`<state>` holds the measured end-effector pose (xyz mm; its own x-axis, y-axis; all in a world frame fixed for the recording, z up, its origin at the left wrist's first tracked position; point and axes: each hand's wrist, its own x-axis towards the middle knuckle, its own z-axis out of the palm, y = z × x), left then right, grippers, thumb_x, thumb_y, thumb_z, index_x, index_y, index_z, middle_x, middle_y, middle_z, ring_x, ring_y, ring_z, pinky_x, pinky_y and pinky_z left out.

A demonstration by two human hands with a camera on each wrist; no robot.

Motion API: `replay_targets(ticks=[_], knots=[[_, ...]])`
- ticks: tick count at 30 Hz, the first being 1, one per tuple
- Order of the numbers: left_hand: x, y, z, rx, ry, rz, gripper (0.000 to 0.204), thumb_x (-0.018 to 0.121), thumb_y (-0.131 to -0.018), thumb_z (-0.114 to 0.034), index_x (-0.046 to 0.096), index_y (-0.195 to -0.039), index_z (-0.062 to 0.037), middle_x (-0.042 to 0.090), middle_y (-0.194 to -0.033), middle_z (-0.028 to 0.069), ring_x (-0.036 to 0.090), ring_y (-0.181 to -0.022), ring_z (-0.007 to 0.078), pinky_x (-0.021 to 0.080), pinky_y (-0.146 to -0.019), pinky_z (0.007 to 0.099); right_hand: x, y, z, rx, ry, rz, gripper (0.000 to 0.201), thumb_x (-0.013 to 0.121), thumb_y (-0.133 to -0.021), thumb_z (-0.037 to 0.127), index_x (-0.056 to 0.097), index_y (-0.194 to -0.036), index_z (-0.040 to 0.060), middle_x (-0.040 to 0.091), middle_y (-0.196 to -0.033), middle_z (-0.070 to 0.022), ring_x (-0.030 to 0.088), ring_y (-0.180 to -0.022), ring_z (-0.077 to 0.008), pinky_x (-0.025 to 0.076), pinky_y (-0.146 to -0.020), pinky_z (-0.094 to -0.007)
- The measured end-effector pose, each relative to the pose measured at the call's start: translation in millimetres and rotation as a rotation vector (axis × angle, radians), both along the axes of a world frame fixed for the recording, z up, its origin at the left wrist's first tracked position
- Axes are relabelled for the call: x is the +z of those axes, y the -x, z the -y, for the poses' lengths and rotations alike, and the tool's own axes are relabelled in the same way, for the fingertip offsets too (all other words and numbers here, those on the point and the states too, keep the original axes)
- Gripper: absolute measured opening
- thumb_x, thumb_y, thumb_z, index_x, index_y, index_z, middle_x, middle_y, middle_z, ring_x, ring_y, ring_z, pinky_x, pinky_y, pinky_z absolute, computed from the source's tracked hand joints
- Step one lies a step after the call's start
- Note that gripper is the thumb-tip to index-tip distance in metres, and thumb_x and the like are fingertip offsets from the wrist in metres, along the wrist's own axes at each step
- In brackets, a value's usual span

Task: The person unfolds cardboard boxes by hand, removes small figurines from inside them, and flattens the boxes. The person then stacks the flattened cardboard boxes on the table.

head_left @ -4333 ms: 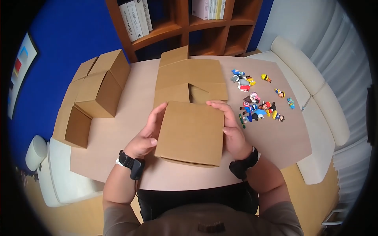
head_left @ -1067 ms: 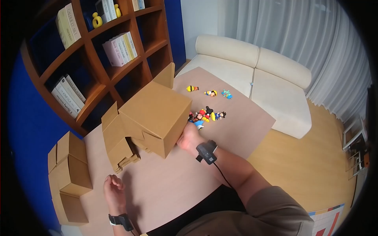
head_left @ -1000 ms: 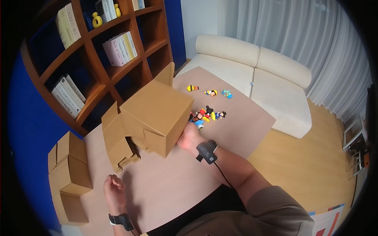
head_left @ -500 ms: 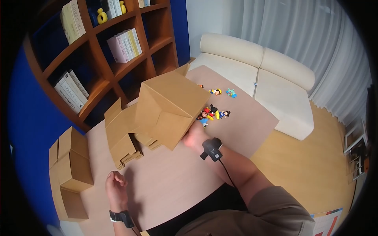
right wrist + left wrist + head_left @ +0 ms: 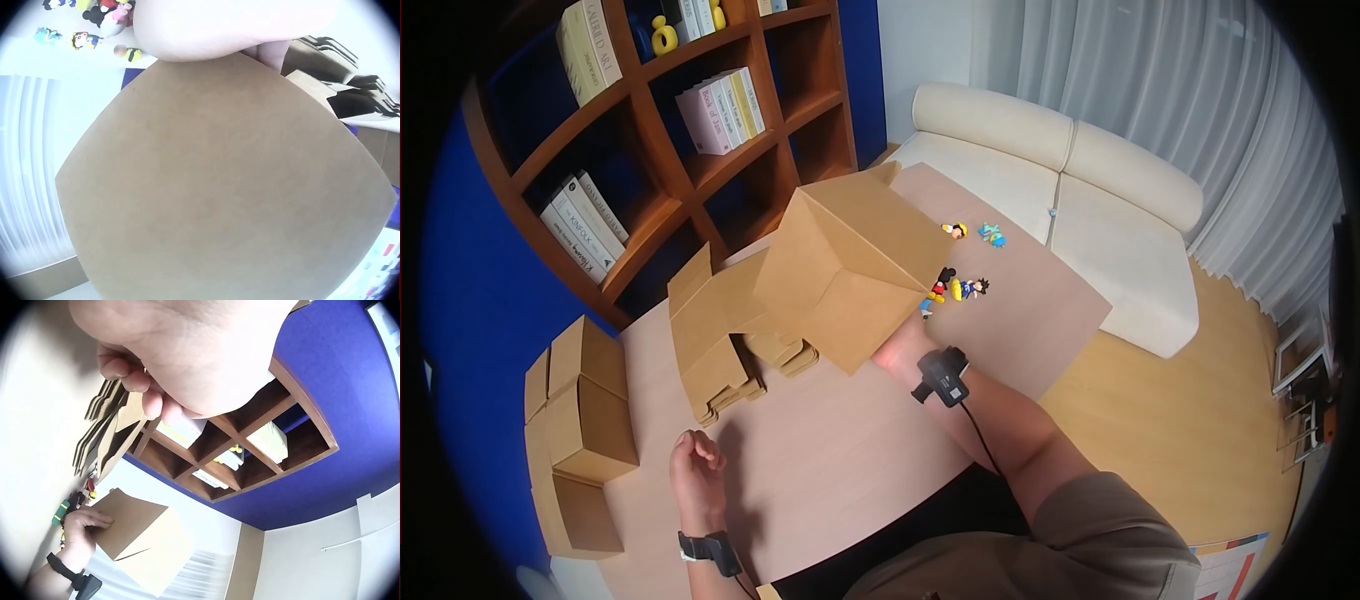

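Note:
Raised above the table is a tilted brown cardboard box [image 5: 880, 225], showing a side with angled creases in the head view. My right hand [image 5: 907, 348] grips it at its lower right edge; most of its fingers are hidden there, but the left wrist view shows fingers of the right hand [image 5: 80, 530] against a box panel. A broad plain panel [image 5: 219, 175] fills the right wrist view. My left hand [image 5: 698, 475] is loosely curled near the table's left front, holding nothing. Flattened cardboard [image 5: 705, 345] lies beneath and left of the box.
Folded boxes [image 5: 590, 420] stand at the table's left. Small toy figures, among them a blue one [image 5: 992, 235] and a dark-haired one [image 5: 972, 288], lie right of the raised box. A wooden bookshelf [image 5: 690, 190] and a white sofa [image 5: 990, 140] are behind the table [image 5: 840, 450].
The box, held in both hands in the oldest frame, is now in my right hand alone. Over the last second it has turned and shifted right, covering more figures. The left hand has barely moved lately.

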<state>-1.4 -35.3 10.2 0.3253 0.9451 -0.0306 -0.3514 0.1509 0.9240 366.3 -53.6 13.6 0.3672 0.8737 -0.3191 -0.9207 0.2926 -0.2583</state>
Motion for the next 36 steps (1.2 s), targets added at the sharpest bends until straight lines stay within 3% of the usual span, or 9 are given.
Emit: replay_targets(ticks=[5,7,11,16,23,25,29,35,36], knots=[[-1.3,0.7,-0.9,-0.008,0.005,0.004,0.032,0.049,-0.107,-0.028,0.048,-0.079,-0.0141,0.048,-0.075,-0.0020,0.043,-0.067,0.0112,0.035,-0.064,0.0296,8.0,4.1,2.5,-0.033,0.044,-0.001,0.039,0.035,-0.113,0.023,0.054,-0.143,0.0084,0.060,-0.143,-0.0102,0.060,-0.131,-0.0268,0.053,-0.110,-0.0435],[-1.1,-0.1,-0.5,-0.003,0.007,0.003,0.032,0.049,-0.108,-0.028,0.048,-0.078,-0.0139,0.047,-0.075,-0.0020,0.043,-0.067,0.0112,0.035,-0.064,0.0294,-3.0,1.3,-1.1,-0.029,0.026,-0.020,0.036,0.035,-0.113,0.022,0.056,-0.139,0.0089,0.064,-0.137,-0.0078,0.065,-0.124,-0.0230,0.057,-0.103,-0.0409],[-1.2,-2.7,-0.6,0.016,-0.006,-0.018,0.034,0.049,-0.108,-0.028,0.048,-0.077,-0.0136,0.046,-0.072,-0.0022,0.041,-0.065,0.0110,0.034,-0.062,0.0292,-32.8,-6.5,-14.9,-0.024,0.021,-0.054,0.034,0.039,-0.114,0.024,0.056,-0.139,0.0092,0.064,-0.137,-0.0074,0.066,-0.123,-0.0240,0.059,-0.099,-0.0418],[-3.4,-0.9,-1.7,-0.010,0.000,-0.016,0.034,0.049,-0.108,-0.027,0.048,-0.077,-0.0136,0.043,-0.067,-0.0025,0.039,-0.062,0.0105,0.032,-0.061,0.0298,-22.7,-0.7,-11.9,-0.108,0.157,-0.080,0.024,0.042,-0.113,0.014,0.063,-0.122,0.0069,0.074,-0.116,-0.0027,0.074,-0.102,-0.0151,0.065,-0.080,-0.0274],[-2.6,-2.7,-0.7,-0.004,0.002,-0.010,0.034,0.049,-0.108,-0.027,0.049,-0.077,-0.0134,0.043,-0.067,-0.0024,0.039,-0.062,0.0106,0.033,-0.060,0.0296,-20.5,-3.1,-8.0,-0.110,0.140,-0.128,0.024,0.043,-0.113,0.018,0.064,-0.120,0.0096,0.074,-0.114,-0.0003,0.074,-0.100,-0.0141,0.065,-0.079,-0.0281],[-5.3,-1.8,-1.9,-0.004,0.004,-0.015,0.034,0.049,-0.108,-0.026,0.049,-0.077,-0.0134,0.043,-0.067,-0.0023,0.040,-0.062,0.0106,0.033,-0.060,0.0295,-19.6,-2.5,-7.5,-0.103,0.125,-0.133,0.018,0.047,-0.111,0.015,0.064,-0.117,0.0120,0.071,-0.108,0.0009,0.070,-0.093,-0.0117,0.060,-0.074,-0.0247],[-3.7,-3.0,-0.6,-0.007,0.008,-0.023,0.033,0.049,-0.108,-0.026,0.049,-0.077,-0.0131,0.044,-0.068,-0.0018,0.041,-0.063,0.0107,0.034,-0.061,0.0294,-30.7,-5.2,-10.3,-0.079,0.120,-0.108,0.023,0.043,-0.114,0.020,0.064,-0.119,0.0109,0.074,-0.111,0.0018,0.073,-0.096,-0.0107,0.062,-0.075,-0.0249],[-5.9,-2.8,-1.7,-0.011,0.002,-0.028,0.033,0.049,-0.108,-0.027,0.049,-0.078,-0.0130,0.044,-0.069,-0.0018,0.041,-0.064,0.0107,0.035,-0.061,0.0297,-23.2,-0.1,-8.3,-0.067,0.142,-0.099,0.023,0.042,-0.114,0.020,0.064,-0.118,0.0134,0.073,-0.105,0.0044,0.071,-0.092,-0.0073,0.058,-0.070,-0.0213],[-6.0,-2.5,-1.9,-0.011,0.001,-0.028,0.033,0.049,-0.108,-0.027,0.049,-0.078,-0.0130,0.044,-0.069,-0.0018,0.041,-0.064,0.0107,0.035,-0.061,0.0297,-21.2,0.3,-8.2,-0.068,0.149,-0.118,0.021,0.044,-0.112,0.018,0.064,-0.114,0.0141,0.071,-0.103,0.0035,0.067,-0.085,-0.0083,0.055,-0.068,-0.0219]])
